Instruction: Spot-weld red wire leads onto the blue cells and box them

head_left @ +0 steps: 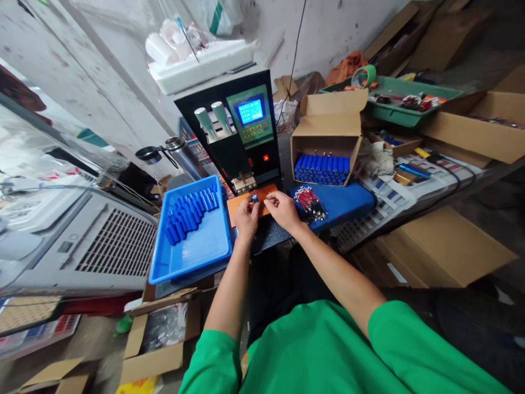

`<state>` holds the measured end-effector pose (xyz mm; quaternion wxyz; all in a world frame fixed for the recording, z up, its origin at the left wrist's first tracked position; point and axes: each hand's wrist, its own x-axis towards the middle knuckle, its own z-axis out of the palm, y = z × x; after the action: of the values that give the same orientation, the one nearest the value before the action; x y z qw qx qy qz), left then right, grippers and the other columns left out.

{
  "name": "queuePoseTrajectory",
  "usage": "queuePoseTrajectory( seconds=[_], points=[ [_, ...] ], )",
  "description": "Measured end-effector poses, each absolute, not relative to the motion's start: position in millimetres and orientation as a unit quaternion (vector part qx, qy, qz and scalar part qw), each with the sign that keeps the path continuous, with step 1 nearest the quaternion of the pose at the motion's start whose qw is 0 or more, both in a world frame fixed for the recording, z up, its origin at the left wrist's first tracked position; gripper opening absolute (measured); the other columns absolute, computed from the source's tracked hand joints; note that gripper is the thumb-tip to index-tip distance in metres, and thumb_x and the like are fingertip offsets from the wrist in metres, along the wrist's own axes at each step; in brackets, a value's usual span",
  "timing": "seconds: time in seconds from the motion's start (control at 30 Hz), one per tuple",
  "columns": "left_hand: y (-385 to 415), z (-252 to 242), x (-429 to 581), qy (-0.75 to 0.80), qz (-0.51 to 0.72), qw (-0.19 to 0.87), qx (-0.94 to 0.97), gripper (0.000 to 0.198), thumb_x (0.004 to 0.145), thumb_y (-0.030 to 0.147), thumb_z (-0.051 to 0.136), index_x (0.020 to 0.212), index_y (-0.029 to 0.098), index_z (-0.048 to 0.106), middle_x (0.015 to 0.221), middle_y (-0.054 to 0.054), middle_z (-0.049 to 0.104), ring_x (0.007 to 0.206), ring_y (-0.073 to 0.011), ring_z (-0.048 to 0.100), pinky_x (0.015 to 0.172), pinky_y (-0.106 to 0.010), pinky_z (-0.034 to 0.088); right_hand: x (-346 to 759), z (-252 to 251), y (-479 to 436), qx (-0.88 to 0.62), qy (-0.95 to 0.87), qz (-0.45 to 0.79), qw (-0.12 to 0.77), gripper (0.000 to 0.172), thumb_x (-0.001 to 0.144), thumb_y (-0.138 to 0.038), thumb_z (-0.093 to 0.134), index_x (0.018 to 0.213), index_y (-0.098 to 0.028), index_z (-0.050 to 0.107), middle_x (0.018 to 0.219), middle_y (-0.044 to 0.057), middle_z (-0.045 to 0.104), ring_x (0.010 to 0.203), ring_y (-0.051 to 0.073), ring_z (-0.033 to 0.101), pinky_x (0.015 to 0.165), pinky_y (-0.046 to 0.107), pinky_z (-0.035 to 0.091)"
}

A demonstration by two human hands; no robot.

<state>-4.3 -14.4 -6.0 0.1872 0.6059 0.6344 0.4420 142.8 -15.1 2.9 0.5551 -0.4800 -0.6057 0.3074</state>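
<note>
My left hand (246,218) is closed around a blue cylindrical battery cell (255,198), whose end faces up, over an orange board (234,208). Close beside it, my right hand (284,210) has its thumb and fingers pinched together; whatever is between them is too small to make out. Just beyond the cell are the electrodes (245,181) of a black spot welder (229,156) with a lit blue screen. A bundle of red and black wire leads (310,203) lies on a blue pad (348,203) to the right of my right hand.
On the left stands a blue tray (200,253) with several blue cells in it. An open cardboard box (328,117) at the back right holds stacked cells. Behind the tray are a steel flask (184,156) and its cup. Farther right sits a green tray (414,114).
</note>
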Motion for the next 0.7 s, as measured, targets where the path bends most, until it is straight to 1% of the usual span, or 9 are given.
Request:
queuePoseTrajectory(
  seconds=[0.07, 0.13, 0.2, 0.27, 0.37, 0.5, 0.6, 0.7],
  points=[
    [-15, -7, -5, 0.629, 0.442, 0.185, 0.612, 0.031, 0.091, 0.039, 0.06, 0.114, 0.019, 0.07, 0.072, 0.001, 0.061, 0.065, -0.0141, 0.056, 0.065, -0.025, 0.042, 138, 9, -17, -0.489, -0.637, 0.273, 0.53, 0.022, 0.091, -0.029, 0.058, 0.103, -0.014, 0.069, 0.1, 0.011, 0.071, 0.085, 0.02, 0.068, 0.081, 0.031, 0.055],
    [-15, -9, -6, 0.625, 0.44, 0.175, 0.62, 0.032, 0.092, 0.037, 0.059, 0.116, 0.019, 0.069, 0.075, -0.001, 0.062, 0.066, -0.0144, 0.057, 0.066, -0.026, 0.043, 136, 16, -20, -0.5, -0.669, 0.233, 0.497, 0.026, 0.093, -0.025, 0.056, 0.112, -0.014, 0.07, 0.11, 0.014, 0.07, 0.096, 0.022, 0.068, 0.088, 0.032, 0.055],
    [-15, -11, -8, 0.622, 0.433, 0.163, 0.632, 0.033, 0.094, 0.035, 0.057, 0.12, 0.019, 0.068, 0.079, -0.002, 0.064, 0.069, -0.0151, 0.058, 0.068, -0.026, 0.044, 136, 23, -23, -0.504, -0.706, 0.184, 0.463, 0.03, 0.095, -0.022, 0.054, 0.121, -0.016, 0.069, 0.121, 0.014, 0.068, 0.111, 0.025, 0.065, 0.096, 0.033, 0.053],
    [-14, -14, -10, 0.613, 0.422, 0.15, 0.651, 0.034, 0.095, 0.032, 0.055, 0.124, 0.019, 0.067, 0.086, -0.005, 0.068, 0.075, -0.0164, 0.061, 0.072, -0.027, 0.046, 136, 30, -24, -0.501, -0.741, 0.142, 0.424, 0.034, 0.097, -0.022, 0.052, 0.127, -0.019, 0.068, 0.13, 0.013, 0.066, 0.121, 0.026, 0.061, 0.101, 0.035, 0.051],
    [-13, -15, -13, 0.594, 0.404, 0.129, 0.684, 0.035, 0.095, 0.027, 0.052, 0.126, 0.019, 0.067, 0.098, -0.008, 0.071, 0.084, -0.0187, 0.065, 0.078, -0.029, 0.048, 137, 38, -24, -0.502, -0.78, 0.123, 0.354, 0.035, 0.1, -0.022, 0.051, 0.13, -0.02, 0.068, 0.133, 0.01, 0.067, 0.12, 0.027, 0.062, 0.101, 0.036, 0.051],
    [-11, -12, -15, 0.59, 0.387, 0.104, 0.701, 0.036, 0.092, 0.024, 0.052, 0.124, 0.019, 0.068, 0.098, -0.008, 0.072, 0.085, -0.0201, 0.066, 0.079, -0.031, 0.049, 134, 42, -22, -0.515, -0.793, 0.134, 0.298, 0.034, 0.102, -0.025, 0.051, 0.132, -0.018, 0.067, 0.129, 0.01, 0.07, 0.111, 0.027, 0.069, 0.093, 0.035, 0.054],
    [-10, -10, -14, 0.598, 0.4, 0.111, 0.686, 0.038, 0.092, 0.032, 0.056, 0.125, 0.02, 0.067, 0.094, -0.007, 0.073, 0.082, -0.0198, 0.066, 0.077, -0.03, 0.049, 138, 37, -18, -0.526, -0.783, 0.137, 0.302, 0.032, 0.103, -0.029, 0.052, 0.129, -0.018, 0.068, 0.12, 0.01, 0.075, 0.105, 0.026, 0.072, 0.091, 0.033, 0.055],
    [-10, -8, -14, 0.605, 0.411, 0.127, 0.67, 0.038, 0.091, 0.042, 0.059, 0.12, 0.02, 0.069, 0.088, -0.005, 0.073, 0.079, -0.0197, 0.067, 0.076, -0.03, 0.05, 157, 30, -4, -0.557, -0.736, 0.125, 0.363, 0.032, 0.102, -0.03, 0.054, 0.129, -0.018, 0.068, 0.121, 0.011, 0.074, 0.109, 0.025, 0.072, 0.095, 0.032, 0.054]
  ],
)
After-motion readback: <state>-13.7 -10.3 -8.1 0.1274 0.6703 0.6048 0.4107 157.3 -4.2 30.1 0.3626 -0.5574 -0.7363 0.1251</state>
